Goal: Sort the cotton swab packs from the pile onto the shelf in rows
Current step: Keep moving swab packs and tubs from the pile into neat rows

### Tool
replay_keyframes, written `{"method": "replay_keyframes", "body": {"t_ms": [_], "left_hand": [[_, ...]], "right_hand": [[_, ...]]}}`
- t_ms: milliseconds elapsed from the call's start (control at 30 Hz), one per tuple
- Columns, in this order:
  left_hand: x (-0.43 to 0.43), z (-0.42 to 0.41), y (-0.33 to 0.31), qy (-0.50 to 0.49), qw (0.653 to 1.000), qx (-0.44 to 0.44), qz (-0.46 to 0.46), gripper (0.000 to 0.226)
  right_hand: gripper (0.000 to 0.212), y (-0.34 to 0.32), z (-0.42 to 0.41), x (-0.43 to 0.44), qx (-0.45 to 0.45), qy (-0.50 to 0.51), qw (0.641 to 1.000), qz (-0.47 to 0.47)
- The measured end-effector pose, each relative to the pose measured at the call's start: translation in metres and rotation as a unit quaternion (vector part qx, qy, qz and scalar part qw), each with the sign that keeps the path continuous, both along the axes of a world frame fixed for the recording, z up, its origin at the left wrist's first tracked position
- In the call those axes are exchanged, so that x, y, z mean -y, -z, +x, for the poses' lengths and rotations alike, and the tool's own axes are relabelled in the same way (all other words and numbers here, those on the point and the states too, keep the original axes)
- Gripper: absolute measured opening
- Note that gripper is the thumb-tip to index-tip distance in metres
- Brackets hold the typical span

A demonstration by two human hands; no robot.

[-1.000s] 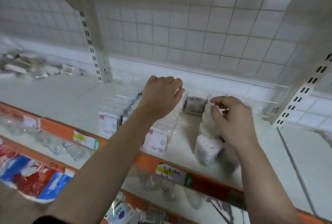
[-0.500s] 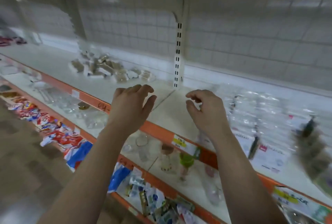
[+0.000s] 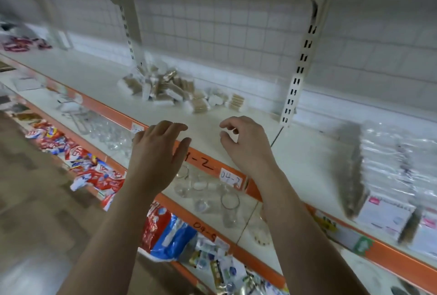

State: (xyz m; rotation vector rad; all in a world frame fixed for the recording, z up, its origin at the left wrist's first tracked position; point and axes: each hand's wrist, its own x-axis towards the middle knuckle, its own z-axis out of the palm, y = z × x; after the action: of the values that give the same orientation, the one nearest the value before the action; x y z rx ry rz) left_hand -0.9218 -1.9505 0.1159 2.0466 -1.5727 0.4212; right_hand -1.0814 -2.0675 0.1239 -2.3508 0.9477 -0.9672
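- Above the orange front edge [image 3: 208, 164] of the shelf [image 3: 89, 82], in the head view, both forearms reach forward. The left hand [image 3: 158, 150] is palm down with fingers nearly straight and spread, its grip wide and holding nothing.
- Just beside it, the right hand [image 3: 247, 144] has loosely curled fingers, thumb near forefinger, its grip narrow but holding nothing.
- Bare shelf board lies between the 2 hands and the pile of cotton swab packs [image 3: 179, 92], which sits near the back wire grid [image 3: 212, 23], well apart from both hands.
- Right of the slotted upright [image 3: 298, 75], rows of clear-wrapped packs [image 3: 387, 176] are blurred, their print unreadable, the far end cut off.
- Below, drinking glasses [image 3: 208, 190] are partly hidden by the wrists.
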Motion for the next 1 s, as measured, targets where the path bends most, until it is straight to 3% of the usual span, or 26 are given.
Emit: {"method": "replay_keyframes", "body": {"t_ms": [700, 1000], "left_hand": [[0.137, 0.231, 0.022, -0.009, 0.998, -0.053, 0.044, 0.041], [0.167, 0.33, 0.031, 0.022, 0.997, -0.069, 0.015, 0.037]], "right_hand": [[0.026, 0.015, 0.231, 0.128, -0.03, 0.023, 0.999, 0.024], [0.019, 0.021, 0.317, 0.153, -0.022, 0.052, 0.998, 0.029]]}}
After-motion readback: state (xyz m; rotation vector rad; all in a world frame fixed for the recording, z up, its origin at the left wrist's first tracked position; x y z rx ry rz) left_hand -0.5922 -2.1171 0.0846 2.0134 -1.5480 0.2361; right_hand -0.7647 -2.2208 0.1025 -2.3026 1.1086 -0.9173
